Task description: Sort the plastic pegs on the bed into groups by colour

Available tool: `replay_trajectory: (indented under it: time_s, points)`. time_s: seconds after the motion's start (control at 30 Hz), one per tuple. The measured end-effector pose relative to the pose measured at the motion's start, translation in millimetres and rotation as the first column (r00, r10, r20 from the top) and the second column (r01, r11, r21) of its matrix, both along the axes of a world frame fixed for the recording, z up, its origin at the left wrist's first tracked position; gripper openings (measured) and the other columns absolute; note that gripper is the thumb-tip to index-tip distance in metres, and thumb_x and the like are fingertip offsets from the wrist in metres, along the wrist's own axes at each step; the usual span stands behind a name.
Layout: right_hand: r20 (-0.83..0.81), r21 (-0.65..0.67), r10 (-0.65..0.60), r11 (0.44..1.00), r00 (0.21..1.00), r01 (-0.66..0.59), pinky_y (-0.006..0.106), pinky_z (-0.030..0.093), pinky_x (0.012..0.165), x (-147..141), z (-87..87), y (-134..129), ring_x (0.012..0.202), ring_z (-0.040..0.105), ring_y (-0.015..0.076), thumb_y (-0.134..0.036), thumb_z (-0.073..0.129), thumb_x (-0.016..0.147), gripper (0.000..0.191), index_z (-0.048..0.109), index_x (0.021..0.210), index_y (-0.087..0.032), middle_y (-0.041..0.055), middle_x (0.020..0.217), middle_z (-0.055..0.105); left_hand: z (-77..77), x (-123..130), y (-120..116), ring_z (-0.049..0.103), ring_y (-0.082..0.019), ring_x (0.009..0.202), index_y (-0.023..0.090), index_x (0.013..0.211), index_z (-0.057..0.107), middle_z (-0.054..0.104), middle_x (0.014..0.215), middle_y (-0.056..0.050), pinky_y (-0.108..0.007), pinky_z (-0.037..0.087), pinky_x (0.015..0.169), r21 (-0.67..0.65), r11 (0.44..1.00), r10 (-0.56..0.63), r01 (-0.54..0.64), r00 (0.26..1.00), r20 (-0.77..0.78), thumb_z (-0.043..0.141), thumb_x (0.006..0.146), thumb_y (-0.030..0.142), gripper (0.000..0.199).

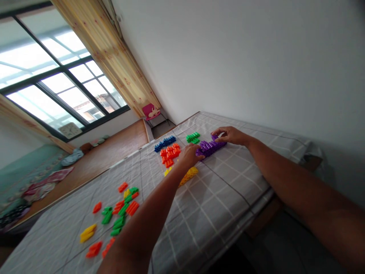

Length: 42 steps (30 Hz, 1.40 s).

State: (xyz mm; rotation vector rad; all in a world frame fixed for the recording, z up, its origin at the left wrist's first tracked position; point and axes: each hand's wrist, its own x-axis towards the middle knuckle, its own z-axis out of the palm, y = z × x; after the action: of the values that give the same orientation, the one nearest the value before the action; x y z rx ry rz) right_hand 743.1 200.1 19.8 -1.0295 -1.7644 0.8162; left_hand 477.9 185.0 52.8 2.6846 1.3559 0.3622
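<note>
A row of purple plastic building blocks point(209, 147) lies on the grey checked tablecloth, near the far side of the table. My left hand point(188, 155) is closed on the row's left end, thumb along the near side. At the right end, my right hand point(230, 135) pinches a purple block point(215, 138) that stands a little above the others. Just left of the purple row are green blocks point(193, 137), orange-red blocks point(170, 154) and blue blocks point(164, 143). Yellow blocks point(188, 176) lie partly hidden under my left forearm.
Loose orange, green and yellow blocks point(119, 209) are scattered on the tablecloth point(216, 205) at the left, some hidden by my left arm. A white wall point(256, 68) borders the table's far side. A pink chair point(151, 111) stands beyond, near the curtain and window.
</note>
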Motion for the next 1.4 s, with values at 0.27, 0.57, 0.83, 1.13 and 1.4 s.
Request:
replay_trajectory:
  time_s: [0.27, 0.57, 0.83, 1.13, 1.4]
  points:
    - [0.104, -0.059, -0.09, 0.994, 0.991, 0.096, 0.043, 0.046, 0.094, 34, -10.3, 7, 0.099, 0.063, 0.0256, -0.048, 0.071, 0.068, 0.042, 0.072, 0.099, -0.018, 0.0093, 0.102, 0.071, 7.4, -25, -17, 0.061, -0.022, 0.104, 0.025, 0.116, 0.065, 0.062, 0.119, -0.006, -0.037, 0.049, 0.093, 0.041, 0.998, -0.042, 0.038, 0.994, 0.098, 0.067, 0.081, 0.034, 0.036]
    - [0.115, -0.065, -0.074, 0.995, 0.991, 0.082, 0.041, 0.046, 0.096, 37, -17.1, 10, 0.101, 0.062, 0.0241, -0.044, 0.07, 0.07, 0.042, 0.069, 0.102, -0.017, 0.0094, 0.105, 0.07, 9.9, -52, -36, 0.06, -0.024, 0.108, 0.024, 0.113, 0.066, 0.063, 0.12, -0.007, -0.04, 0.048, 0.096, 0.012, 1.0, 0.005, -0.006, 0.996, 0.089, 0.062, 0.084, 0.032, 0.031]
    - [0.004, 0.016, -0.118, 0.993, 0.993, 0.118, 0.039, 0.051, 0.09, 1, -13.0, 9, 0.101, 0.062, 0.0229, -0.044, 0.07, 0.073, 0.043, 0.065, 0.108, -0.02, 0.0086, 0.108, 0.069, 21.6, -95, -55, 0.058, -0.023, 0.112, 0.023, 0.11, 0.066, 0.064, 0.119, -0.007, -0.042, 0.046, 0.102, 0.062, 0.998, 0.006, -0.017, 0.984, 0.18, 0.054, 0.086, 0.029, 0.027]
    - [0.232, 0.085, -0.001, 0.996, 0.973, -0.02, 0.033, 0.051, 0.082, -51, 13.4, 26, 0.102, 0.062, 0.0227, -0.036, 0.069, 0.072, 0.039, 0.067, 0.108, -0.022, 0.0064, 0.11, 0.068, 28.1, -113, -38, 0.06, -0.02, 0.109, 0.021, 0.108, 0.067, 0.063, 0.119, -0.008, -0.033, 0.055, 0.087, 0.041, 0.999, 0.011, -0.032, 0.903, 0.43, 0.051, 0.086, 0.024, 0.027]
    - [0.533, -0.076, 0.194, 0.98, 0.824, -0.181, 0.033, 0.047, 0.087, -71, 32.0, 50, 0.098, 0.063, 0.0246, -0.039, 0.074, 0.063, 0.036, 0.074, 0.097, -0.025, 0.0032, 0.103, 0.072, 36.4, -158, -56, 0.061, -0.02, 0.107, 0.022, 0.106, 0.068, 0.064, 0.118, -0.007, -0.033, 0.056, 0.083, 0.061, 0.993, 0.066, -0.105, 0.89, 0.452, 0.052, 0.087, 0.029, 0.026]
